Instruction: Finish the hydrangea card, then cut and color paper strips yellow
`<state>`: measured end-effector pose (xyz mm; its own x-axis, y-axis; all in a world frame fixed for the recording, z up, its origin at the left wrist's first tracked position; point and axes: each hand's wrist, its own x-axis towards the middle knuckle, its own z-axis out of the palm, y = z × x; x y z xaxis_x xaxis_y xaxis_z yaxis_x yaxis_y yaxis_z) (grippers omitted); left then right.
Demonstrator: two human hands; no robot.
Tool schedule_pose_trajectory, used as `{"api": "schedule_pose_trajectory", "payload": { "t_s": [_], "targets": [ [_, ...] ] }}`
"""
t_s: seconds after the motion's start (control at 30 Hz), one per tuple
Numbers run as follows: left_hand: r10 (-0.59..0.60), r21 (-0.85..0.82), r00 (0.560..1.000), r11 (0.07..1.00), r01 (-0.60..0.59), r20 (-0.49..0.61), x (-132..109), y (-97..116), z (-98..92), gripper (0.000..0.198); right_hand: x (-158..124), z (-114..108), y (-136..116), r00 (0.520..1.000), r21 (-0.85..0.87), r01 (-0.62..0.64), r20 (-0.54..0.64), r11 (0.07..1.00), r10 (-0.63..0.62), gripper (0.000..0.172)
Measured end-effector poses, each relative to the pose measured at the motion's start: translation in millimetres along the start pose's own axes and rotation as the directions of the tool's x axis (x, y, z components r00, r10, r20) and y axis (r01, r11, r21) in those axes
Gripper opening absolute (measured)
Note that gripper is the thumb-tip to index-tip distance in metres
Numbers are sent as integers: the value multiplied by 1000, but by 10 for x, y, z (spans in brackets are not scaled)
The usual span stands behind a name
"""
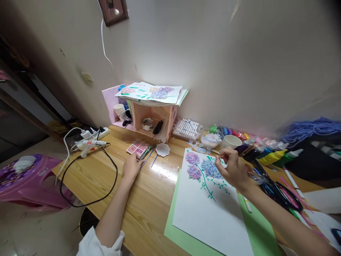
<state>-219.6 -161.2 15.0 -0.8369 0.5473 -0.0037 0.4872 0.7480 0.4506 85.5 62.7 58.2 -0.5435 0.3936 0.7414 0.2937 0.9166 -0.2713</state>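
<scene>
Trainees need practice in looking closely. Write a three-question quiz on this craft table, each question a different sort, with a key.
1. True or false: the flower clusters on the white sheet are all blue.
2. What colour is the sheet lying under the white one? A) red B) green C) black
3. Which of the person's hands is nearer the hot-glue gun?

Key:
1. False; the clusters toward its left edge are pinkish-purple.
2. B; the green sheet shows past its sides.
3. The left hand.
</scene>
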Motion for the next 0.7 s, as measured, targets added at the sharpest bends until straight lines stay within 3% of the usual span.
{"api": "schedule_pose_trajectory", "payload": {
  "t_s": [0.17, 0.37, 0.53, 0.7],
  "targets": [
    [56, -19, 996, 998, -55, 68, -43, 70, -6, 17, 57, 89, -159, 997, 0, 41, 67, 999, -41, 16],
    [143, -16, 986, 990, -142, 87, -102, 115, 17, 14, 70, 16, -172, 995, -28, -2, 99, 1000, 5, 14],
    [221, -20, 974, 975, -220, 57, -103, 125, 65, 20, -14, -198, -64, 988, -75, -139, 55, 987, 144, 14],
    [247, -84, 968, 966, -244, 34, -205, 268, 17, 24, -264, -526, -149, 953, 37, -300, 45, 953, 298, 13]
  ]
}}
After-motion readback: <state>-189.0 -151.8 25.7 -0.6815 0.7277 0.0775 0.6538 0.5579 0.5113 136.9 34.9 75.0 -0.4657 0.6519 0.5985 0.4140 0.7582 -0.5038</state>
